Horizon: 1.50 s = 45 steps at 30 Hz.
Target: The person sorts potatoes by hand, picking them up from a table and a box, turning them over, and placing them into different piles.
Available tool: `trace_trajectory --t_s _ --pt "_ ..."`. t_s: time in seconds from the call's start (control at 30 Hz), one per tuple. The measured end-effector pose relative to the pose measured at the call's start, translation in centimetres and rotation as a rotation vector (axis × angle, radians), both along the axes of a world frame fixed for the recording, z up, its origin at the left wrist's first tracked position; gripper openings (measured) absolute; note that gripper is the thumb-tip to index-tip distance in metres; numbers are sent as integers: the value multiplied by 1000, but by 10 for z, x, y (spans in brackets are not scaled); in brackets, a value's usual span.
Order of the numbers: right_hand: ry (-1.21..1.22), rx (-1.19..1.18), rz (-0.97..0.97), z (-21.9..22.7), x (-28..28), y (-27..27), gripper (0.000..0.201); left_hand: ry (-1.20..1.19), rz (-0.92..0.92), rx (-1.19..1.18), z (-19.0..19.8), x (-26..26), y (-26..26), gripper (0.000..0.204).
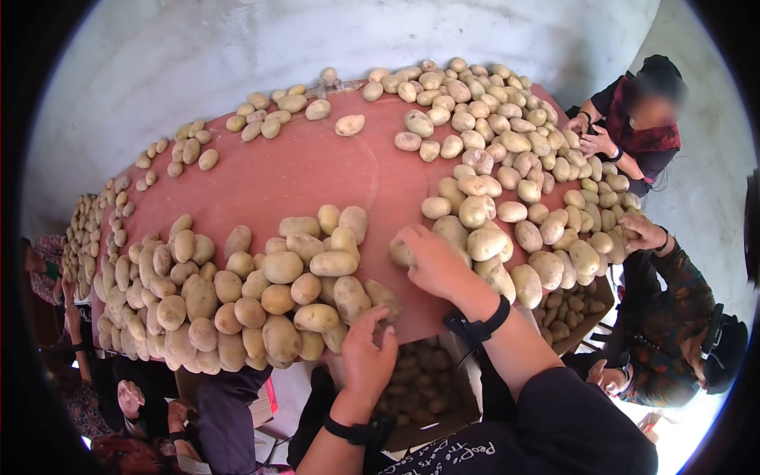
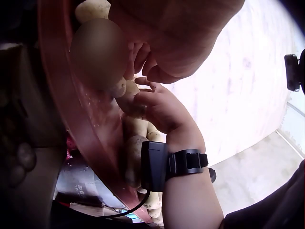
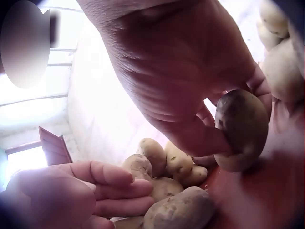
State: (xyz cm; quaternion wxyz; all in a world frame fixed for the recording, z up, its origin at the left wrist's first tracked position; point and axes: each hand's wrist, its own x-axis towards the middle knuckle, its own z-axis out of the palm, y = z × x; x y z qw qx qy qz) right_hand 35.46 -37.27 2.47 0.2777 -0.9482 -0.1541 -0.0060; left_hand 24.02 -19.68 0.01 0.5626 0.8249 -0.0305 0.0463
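Note:
My right hand (image 1: pixel 437 263) grips a potato (image 1: pixel 401 252) above the red table (image 1: pixel 301 170); in the right wrist view the right hand (image 3: pixel 190 81) has its fingers round that potato (image 3: pixel 241 130). Palm turned up, the left hand (image 1: pixel 369 360) is at the table's near edge beside a potato (image 1: pixel 382 299). The right wrist view shows the left hand (image 3: pixel 71 195) with straight fingers, next to a pale potato (image 3: pixel 180 210). In the left wrist view the left hand (image 2: pixel 176 36) is large at the top, the right hand (image 2: pixel 164 110) beyond it.
Heaps of potatoes lie left (image 1: pixel 202 297) and right (image 1: pixel 483 212) of the hands. Under the edge stand a box of potatoes (image 1: pixel 419 380) and another box (image 1: pixel 574 317). One person (image 1: pixel 653 131) is at the back right, another (image 1: pixel 673 317) at the right; others are at the left.

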Motion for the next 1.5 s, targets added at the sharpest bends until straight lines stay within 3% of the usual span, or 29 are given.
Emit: trace_trajectory --t_s 0.07,0.17,0.3,0.4,0.7,0.9,1.0,1.2,1.3,1.5 --pt "-100 82 -42 8 6 -5 37 3 -5 2 2 1 1 29" --pt "-400 -59 -103 -6 22 -17 29 17 -8 2 5 2 1 29" --pt "-396 -283 -205 -10 22 -15 32 13 -12 -1 2 3 2 29" --pt "-253 -315 -230 -9 21 -13 39 -5 -16 11 2 4 2 28" --pt "-176 -331 -250 -9 21 -12 49 48 -1 -37 4 6 1 26" --pt "-225 -229 -131 2 20 -11 41 20 1 -30 -1 5 1 26" --pt "-283 -207 -75 -21 17 -8 37 -8 0 -10 3 5 1 26" --pt "-197 -120 -1 -10 8 -8 37 21 -8 -52 -1 7 3 27" --pt "-182 -55 6 15 18 -7 27 24 -15 -67 1 5 4 27" --pt "-397 -219 -241 32 91 -10 22 -68 -45 -1 -4 4 7 30"
